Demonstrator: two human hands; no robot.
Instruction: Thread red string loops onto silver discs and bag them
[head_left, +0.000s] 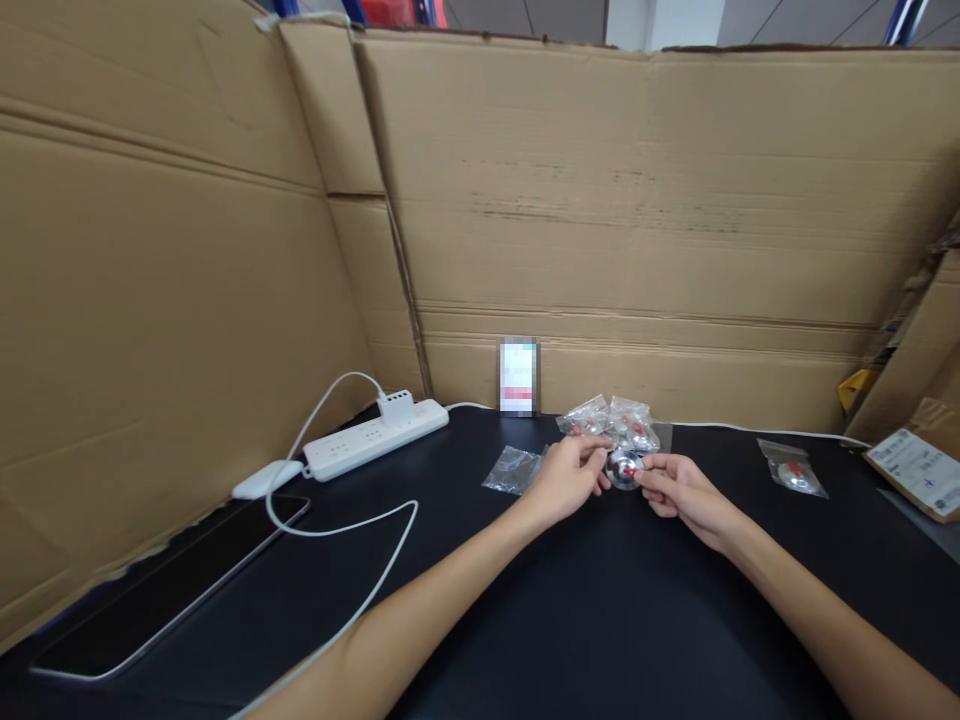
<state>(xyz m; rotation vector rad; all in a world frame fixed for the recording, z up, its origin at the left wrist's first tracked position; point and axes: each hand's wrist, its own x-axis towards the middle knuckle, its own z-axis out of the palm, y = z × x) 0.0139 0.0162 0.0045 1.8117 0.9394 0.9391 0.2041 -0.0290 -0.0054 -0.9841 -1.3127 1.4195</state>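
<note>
A round, shiny metal disc [621,478] with a small red piece at its middle is held between my two hands. My right hand [679,492] pinches its right side, thumb and fingers close to the red piece. My left hand [571,478] has its fingers curled at the disc's left edge. Just behind the disc lies a pile of clear plastic bags [634,425] holding similar shiny pieces with red parts. An empty-looking clear bag [513,470] lies left of my left hand, partly covered by it.
A phone with a blurred screen [518,378] leans against the cardboard wall [600,200]. Left are a white power strip [375,440], a looping white cable [397,545] and a dark tablet [172,590]. Right lie another bagged piece [793,470] and a labelled package [919,470].
</note>
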